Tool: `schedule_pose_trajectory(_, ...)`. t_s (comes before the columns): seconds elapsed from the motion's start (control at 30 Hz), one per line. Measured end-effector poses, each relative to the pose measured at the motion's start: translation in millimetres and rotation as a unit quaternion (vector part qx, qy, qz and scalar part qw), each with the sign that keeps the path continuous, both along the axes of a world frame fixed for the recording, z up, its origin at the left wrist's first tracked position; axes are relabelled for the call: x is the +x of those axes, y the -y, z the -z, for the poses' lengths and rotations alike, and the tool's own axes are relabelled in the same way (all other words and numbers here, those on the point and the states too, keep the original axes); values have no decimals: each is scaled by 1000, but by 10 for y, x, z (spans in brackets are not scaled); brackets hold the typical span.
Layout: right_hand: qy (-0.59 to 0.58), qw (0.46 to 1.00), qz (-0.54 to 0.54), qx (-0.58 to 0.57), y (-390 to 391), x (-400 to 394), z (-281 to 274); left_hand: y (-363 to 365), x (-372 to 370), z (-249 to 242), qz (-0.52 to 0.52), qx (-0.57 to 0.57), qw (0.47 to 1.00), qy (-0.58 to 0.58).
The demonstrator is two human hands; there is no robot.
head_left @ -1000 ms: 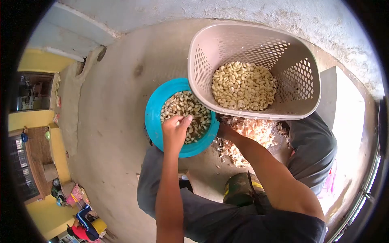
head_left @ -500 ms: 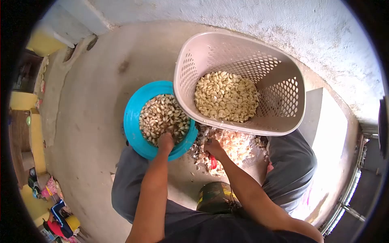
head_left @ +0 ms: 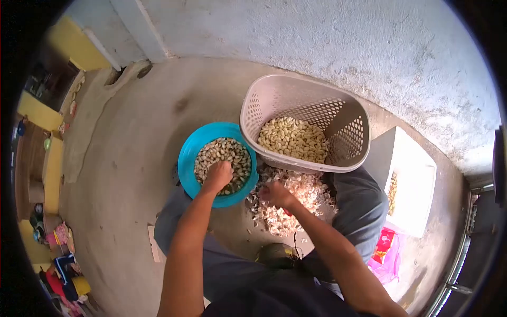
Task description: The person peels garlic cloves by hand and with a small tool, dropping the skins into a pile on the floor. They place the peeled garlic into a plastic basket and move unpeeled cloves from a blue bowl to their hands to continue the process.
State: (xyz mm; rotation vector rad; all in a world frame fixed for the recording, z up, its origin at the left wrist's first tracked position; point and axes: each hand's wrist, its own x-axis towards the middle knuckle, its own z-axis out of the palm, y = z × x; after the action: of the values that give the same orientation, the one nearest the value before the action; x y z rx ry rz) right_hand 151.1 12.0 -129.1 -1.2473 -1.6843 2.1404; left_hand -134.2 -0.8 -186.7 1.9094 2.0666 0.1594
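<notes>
A round blue basin (head_left: 189,185) holds unpeeled garlic cloves (head_left: 210,153) in dark water. Over its near side is my left hand (head_left: 219,174), fingers curled together; whatever they may hold is hidden. My right hand (head_left: 277,194) is closed to the right of the basin, above a pile of garlic skins (head_left: 303,195). A bit of red handle (head_left: 287,212) shows under that hand, belonging to a tool whose working end I cannot see. Behind the pile, a beige perforated basket (head_left: 355,150) contains pale peeled cloves (head_left: 293,138).
A white box (head_left: 417,185) with some cloves inside stands at the right, near a pink bag (head_left: 388,264). A dark container (head_left: 277,252) sits between my legs. The wall (head_left: 327,42) rises behind the basket. Clothes (head_left: 63,274) lie at the far left.
My left hand has lifted from among the cloves to above them. My right hand remains over the skins, with less of the red handle showing. The head view has shifted, revealing more wall.
</notes>
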Motion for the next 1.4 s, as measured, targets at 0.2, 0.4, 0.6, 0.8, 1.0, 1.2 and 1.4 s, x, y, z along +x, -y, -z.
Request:
schedule_pose_trajectory(0.2,-136,990,27,35,-239,219,-1117,118,854,-1374,-41,118,923,364)
schedule_pose_trajectory(0.4,-249,964,89,22,-251,462,-1242,459,1498,-1947,-98,50,785,609)
schedule_pose_trajectory(0.6,-157,974,117,112,-243,476,-1324,436,1669,-1739,-125,43,725,676)
schedule_pose_trajectory(0.8,-246,954,170,-27,-341,391,-1206,339,1593,-1657,-178,59,673,715)
schedule_pose_trajectory(1.0,-97,965,55,238,-386,497,-1144,307,1518,-1530,-229,32,562,795)
schedule_pose_trajectory(1.2,-81,977,73,182,-314,532,-1423,286,1482,-1483,-227,25,504,833)
schedule_pose_trajectory(1.4,-65,924,39,376,-297,471,-1238,283,1568,-1478,-214,6,518,828)
